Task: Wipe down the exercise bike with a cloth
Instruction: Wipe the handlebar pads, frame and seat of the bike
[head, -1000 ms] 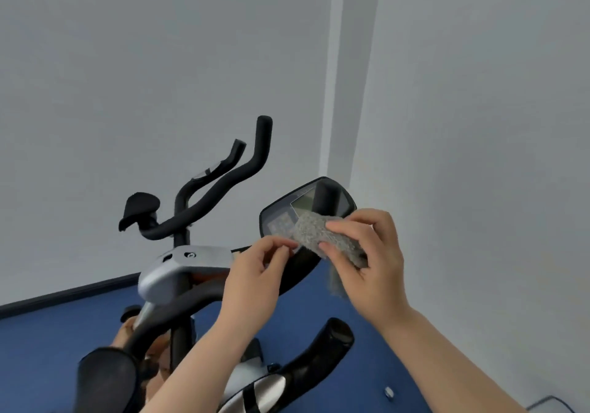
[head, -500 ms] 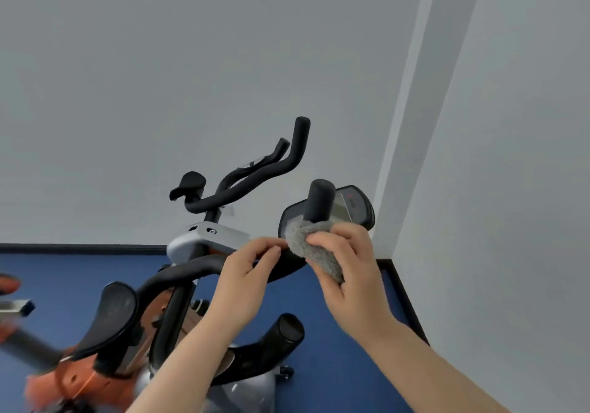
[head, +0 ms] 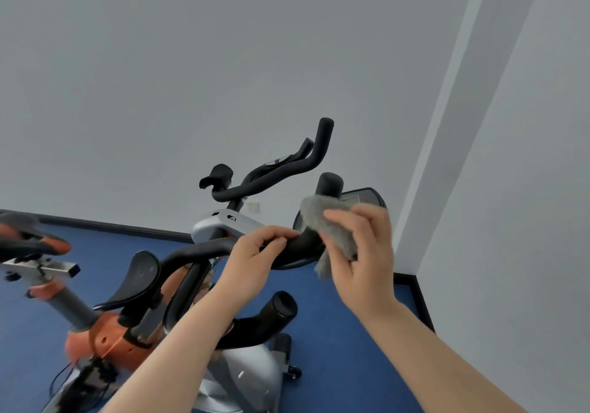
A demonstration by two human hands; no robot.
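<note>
While the head camera looks down over both forearms, the right hand (head: 360, 253) grips a grey cloth (head: 332, 224), its fingers curled over the bunched fabric and pressing it against the upturned end of a black handlebar (head: 297, 246). A loose corner of the cloth hangs below the hand. Above the cloth the round bar tip (head: 329, 183) stands free. Just behind it sits the dark console (head: 364, 195); its screen is too blurred to read.

The left hand (head: 255, 259) is curled round the same handlebar just beside the cloth, thumb and fingertips closing on the bar from above. The two hands are near each other but apart.

This bar belongs to the nearest bike (head: 242, 368), whose silver body fills the lower middle. A second grip (head: 281, 305) of that bike points up between the forearms, and a black elbow pad (head: 142, 272) tilts to the left of the left arm. An orange frame (head: 105, 339) lies lower left, probably part of the same bike, though motion blur makes that unclear.

Farther back stands another set of black handlebars (head: 274, 170) on a silver stem (head: 220, 221), against the grey wall (head: 191, 61). A small socket (head: 253, 205) sits low on that wall. Below is the blue floor (head: 335, 349), edged by a dark skirting (head: 111, 226).
</note>
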